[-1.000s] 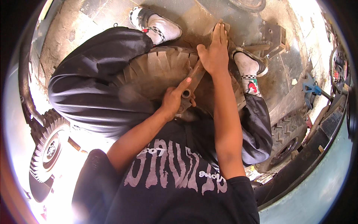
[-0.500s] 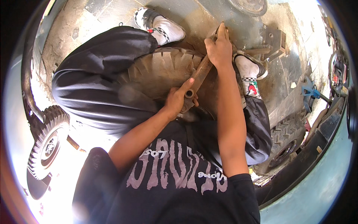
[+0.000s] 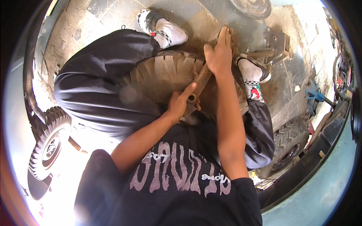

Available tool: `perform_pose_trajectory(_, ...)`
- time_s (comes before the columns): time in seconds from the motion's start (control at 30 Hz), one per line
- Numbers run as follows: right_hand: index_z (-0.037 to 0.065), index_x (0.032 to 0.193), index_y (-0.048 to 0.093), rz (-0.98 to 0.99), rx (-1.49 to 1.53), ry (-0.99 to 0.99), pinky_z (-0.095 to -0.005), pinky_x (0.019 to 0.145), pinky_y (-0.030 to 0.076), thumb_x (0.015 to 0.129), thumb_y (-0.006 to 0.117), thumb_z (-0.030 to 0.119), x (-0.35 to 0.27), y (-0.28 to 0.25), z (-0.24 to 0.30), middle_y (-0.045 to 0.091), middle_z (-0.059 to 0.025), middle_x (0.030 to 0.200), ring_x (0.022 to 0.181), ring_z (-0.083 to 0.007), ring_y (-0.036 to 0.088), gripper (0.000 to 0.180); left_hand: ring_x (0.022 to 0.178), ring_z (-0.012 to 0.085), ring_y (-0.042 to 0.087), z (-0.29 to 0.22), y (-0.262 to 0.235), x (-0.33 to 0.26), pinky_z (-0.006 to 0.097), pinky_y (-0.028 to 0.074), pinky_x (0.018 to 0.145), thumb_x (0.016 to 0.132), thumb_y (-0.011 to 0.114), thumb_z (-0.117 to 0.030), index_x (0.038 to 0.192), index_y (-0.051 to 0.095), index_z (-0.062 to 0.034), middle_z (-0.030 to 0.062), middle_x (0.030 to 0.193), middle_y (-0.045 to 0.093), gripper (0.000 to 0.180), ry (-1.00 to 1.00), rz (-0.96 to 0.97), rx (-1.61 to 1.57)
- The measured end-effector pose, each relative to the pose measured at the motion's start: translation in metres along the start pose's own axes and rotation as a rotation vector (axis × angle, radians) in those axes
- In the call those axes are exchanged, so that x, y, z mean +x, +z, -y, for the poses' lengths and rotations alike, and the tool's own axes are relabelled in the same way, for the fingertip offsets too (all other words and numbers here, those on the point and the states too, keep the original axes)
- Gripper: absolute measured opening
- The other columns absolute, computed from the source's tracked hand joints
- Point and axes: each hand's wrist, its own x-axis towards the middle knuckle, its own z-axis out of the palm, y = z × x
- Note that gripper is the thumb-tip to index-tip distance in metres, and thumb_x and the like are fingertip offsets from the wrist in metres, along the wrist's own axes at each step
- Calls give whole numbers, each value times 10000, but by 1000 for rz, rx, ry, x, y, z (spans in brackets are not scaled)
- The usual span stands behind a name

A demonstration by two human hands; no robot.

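A dusty brown metal bar [image 3: 202, 82] slants away from me over a large tyre [image 3: 166, 71] lying between my legs. Its near end carries a round hollow bushing [image 3: 192, 98]. Wrapped round this end is my left hand [image 3: 178, 105], the thumb laid along the top. At the bar's far end my right hand [image 3: 220, 54] lies over the metal with fingers stretched forward and the thumb apart. It covers most of that end, so I cannot see whether anything is under the palm.
To the right of the far end is a rusty metal block [image 3: 278, 45] with a short bar beside it. A round metal disc [image 3: 252, 6] lies at the back. Wheels stand at the left [image 3: 51, 145] and right [image 3: 286, 148]. My feet flank the tyre.
My right hand has shifted slightly toward me and to the left along the far end of the bar. My left hand keeps its hold in nearly the same place.
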Motion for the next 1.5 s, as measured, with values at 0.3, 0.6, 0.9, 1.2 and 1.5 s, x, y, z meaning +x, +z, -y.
perform_pose_trajectory(0.3,-87,1661,238,-21,-20,41,-592,1298,245,858,633,247,-4,0,11,276,-327,1716,1581,-539,257,956,699,251,729,6,-4,4,343,559,723,1000,623,-662,916,740,51,151,757,717,727,17,26,3)
perform_pose_trajectory(0.6,-114,1644,258,12,-125,-109,-549,1315,234,846,633,217,-35,-6,10,283,-341,1706,1590,-526,244,942,704,249,731,4,-2,2,339,558,719,1000,634,-652,949,741,48,154,786,724,711,47,16,-42)
perform_pose_trajectory(0.9,-126,1626,297,-51,-97,-100,-549,1321,219,846,651,209,-31,2,11,265,-345,1712,1585,-543,239,920,697,256,728,3,-2,2,345,562,721,1008,641,-625,945,739,46,159,802,728,682,40,32,-22)
perform_pose_trajectory(1.2,-124,1628,293,-2,8,-65,-538,1321,225,857,662,210,-18,-3,8,284,-350,1704,1583,-536,254,918,702,262,728,6,-3,4,348,564,723,1004,643,-635,977,739,54,160,796,724,695,22,5,-2)
perform_pose_trajectory(1.5,-114,1633,282,-9,69,43,-547,1309,248,871,645,209,8,-5,1,307,-347,1693,1573,-517,292,903,691,251,736,5,-2,6,347,573,703,999,632,-668,992,740,55,156,806,729,731,15,35,31)
